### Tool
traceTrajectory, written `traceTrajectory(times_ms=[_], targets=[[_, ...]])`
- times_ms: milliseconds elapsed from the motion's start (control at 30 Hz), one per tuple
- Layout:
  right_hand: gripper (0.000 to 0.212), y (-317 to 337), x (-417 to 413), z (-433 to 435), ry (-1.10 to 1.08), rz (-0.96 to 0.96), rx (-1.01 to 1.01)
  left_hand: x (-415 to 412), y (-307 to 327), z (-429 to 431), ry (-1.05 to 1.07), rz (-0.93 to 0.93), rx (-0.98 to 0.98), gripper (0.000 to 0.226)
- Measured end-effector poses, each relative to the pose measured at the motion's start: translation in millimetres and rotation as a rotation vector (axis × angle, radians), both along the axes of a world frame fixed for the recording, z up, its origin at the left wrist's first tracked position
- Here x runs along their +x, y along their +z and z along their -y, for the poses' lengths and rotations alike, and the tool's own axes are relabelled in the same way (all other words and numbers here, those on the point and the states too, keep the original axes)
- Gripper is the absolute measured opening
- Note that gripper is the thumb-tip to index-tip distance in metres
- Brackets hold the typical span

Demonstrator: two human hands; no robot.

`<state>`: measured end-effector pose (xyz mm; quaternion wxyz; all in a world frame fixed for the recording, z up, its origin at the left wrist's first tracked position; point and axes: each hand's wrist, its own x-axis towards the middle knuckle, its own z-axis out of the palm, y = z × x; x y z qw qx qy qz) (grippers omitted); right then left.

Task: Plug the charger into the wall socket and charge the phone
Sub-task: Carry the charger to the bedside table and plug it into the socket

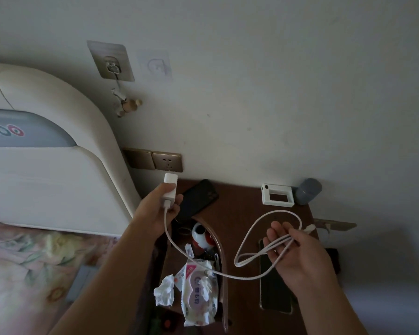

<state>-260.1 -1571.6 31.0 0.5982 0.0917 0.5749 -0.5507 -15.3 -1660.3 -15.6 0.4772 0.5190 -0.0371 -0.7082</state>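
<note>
The plugging-in step is in hand: the left hand is closed around the white charger brick, prongs aimed up at the brass-coloured wall socket just above the grip and not yet seated in it. The right hand loosely clasps loops of the white cable, its free connector poking out beyond the fingers, with one dark phone on the nightstand directly beneath that hand and another dark phone just right of the left grip. Next, I judge, the prongs need lining up with the slots and a straight push home, then the connector goes to a phone's port.
</note>
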Motion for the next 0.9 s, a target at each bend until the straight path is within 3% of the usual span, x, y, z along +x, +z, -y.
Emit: traceTrajectory(times_ms=[533, 900], targets=[[0.016, -25, 21, 29, 0.028, -0.034, 0.047, 29, -49, 69, 0.053, 0.064, 0.095, 0.062], [0.017, -36, 23, 35, 0.025, -0.036, 0.055, 30, -64, 83, 0.071, 0.057, 0.085, 0.050]])
